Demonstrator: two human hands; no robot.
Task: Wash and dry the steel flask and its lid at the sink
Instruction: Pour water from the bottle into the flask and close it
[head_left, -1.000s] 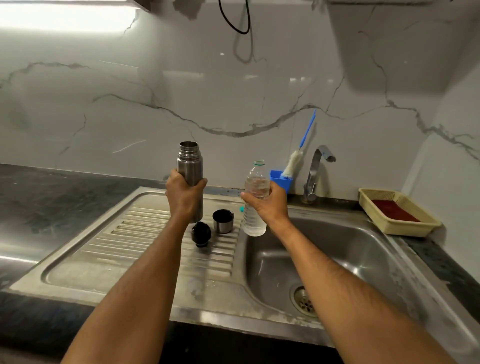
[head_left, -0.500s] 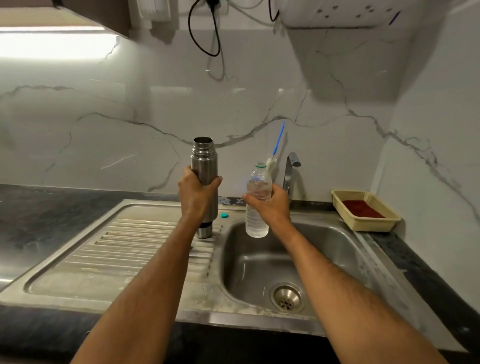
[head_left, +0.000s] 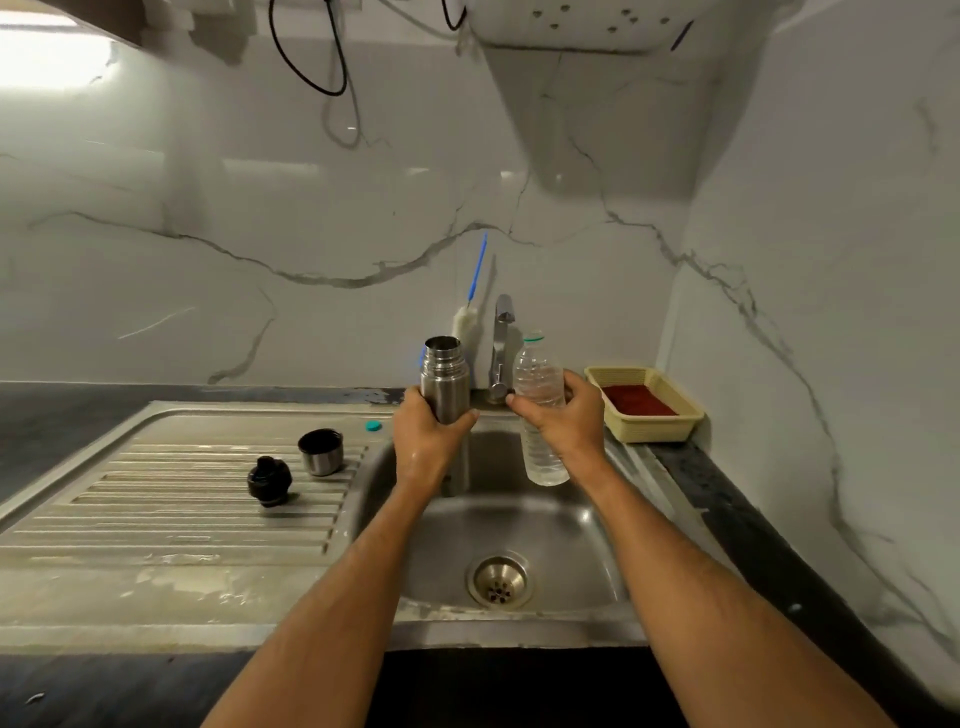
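My left hand (head_left: 427, 441) grips the open steel flask (head_left: 444, 379) upright over the sink basin (head_left: 566, 535). Just to its right, my right hand (head_left: 563, 421) holds a clear plastic water bottle (head_left: 540, 410), uncapped and upright. On the ribbed draining board (head_left: 156, 504) lie the flask's black stopper (head_left: 268, 480) and its steel cup lid (head_left: 321, 451), mouth up. A small teal bottle cap (head_left: 373, 426) rests near the board's back edge.
The tap (head_left: 501, 343) stands behind the flask, with a blue-handled bottle brush (head_left: 467, 312) leaning on the wall beside it. A yellow tray (head_left: 644, 434) with a red pad sits at the back right. The drain (head_left: 500, 581) lies below. Dark counter surrounds the sink.
Both hands have moved right, carrying the flask and the bottle from the draining board's edge to over the basin. The stopper and cup lid have stayed on the board.
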